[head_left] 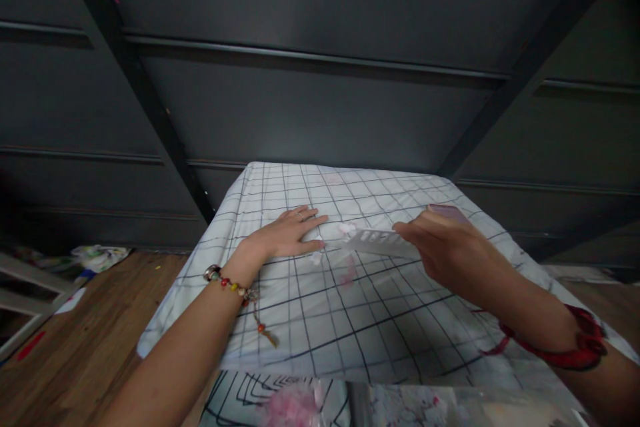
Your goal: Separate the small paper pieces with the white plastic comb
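Observation:
My left hand (290,233) lies flat on the white cloth with dark grid lines (325,320), its fingers spread and holding nothing. To the right, my right hand (440,247) is closed around a flat white piece with a row of slots (383,240), which points left toward my left hand. A pale pinkish flat thing (449,213) shows just behind my right hand; I cannot tell whether it is held. Between my hands lie a small pinkish-white bit (347,229), a whitish scrap (316,257) and a faint pink patch (349,271).
Near the front edge are a pink bundle in clear plastic (293,405) and several clear packets (415,405). A dark panelled wall (320,100) rises behind the cloth-covered surface. At the left, a white frame (30,307) stands on the wooden floor (110,307).

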`<move>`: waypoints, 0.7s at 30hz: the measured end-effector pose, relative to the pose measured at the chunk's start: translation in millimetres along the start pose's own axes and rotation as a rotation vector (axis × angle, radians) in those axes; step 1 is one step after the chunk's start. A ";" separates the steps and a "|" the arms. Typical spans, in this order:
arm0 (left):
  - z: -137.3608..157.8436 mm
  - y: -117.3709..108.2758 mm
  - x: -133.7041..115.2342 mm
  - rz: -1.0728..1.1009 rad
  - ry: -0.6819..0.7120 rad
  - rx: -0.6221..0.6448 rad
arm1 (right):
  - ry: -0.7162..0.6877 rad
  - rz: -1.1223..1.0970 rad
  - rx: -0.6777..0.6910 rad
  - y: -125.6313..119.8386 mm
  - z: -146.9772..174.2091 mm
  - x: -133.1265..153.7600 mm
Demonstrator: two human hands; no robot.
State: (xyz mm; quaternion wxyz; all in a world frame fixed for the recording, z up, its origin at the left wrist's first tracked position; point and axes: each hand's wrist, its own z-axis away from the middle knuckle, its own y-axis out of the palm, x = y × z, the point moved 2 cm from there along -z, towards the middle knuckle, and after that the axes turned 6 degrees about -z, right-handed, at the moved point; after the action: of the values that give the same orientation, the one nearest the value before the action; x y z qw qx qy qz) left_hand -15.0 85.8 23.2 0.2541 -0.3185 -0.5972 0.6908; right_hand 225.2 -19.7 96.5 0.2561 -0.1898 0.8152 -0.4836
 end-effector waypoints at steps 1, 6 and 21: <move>-0.2 -0.2 -0.3 -0.006 0.003 0.000 | -0.006 -0.003 -0.011 -0.5 1.9 -0.2; -0.9 0.1 -1.1 -0.019 0.003 0.008 | 0.013 0.060 -0.078 -4.4 -7.0 2.1; -1.7 0.6 -0.1 0.011 -0.006 0.013 | 0.035 0.157 -0.002 -15.3 -27.1 13.9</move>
State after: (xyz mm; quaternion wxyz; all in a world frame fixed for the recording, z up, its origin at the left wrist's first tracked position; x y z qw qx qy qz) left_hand -13.7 86.8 22.5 0.2506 -0.3182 -0.5916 0.6971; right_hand 198.8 -15.8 117.7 0.2787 -0.1170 0.8325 -0.4643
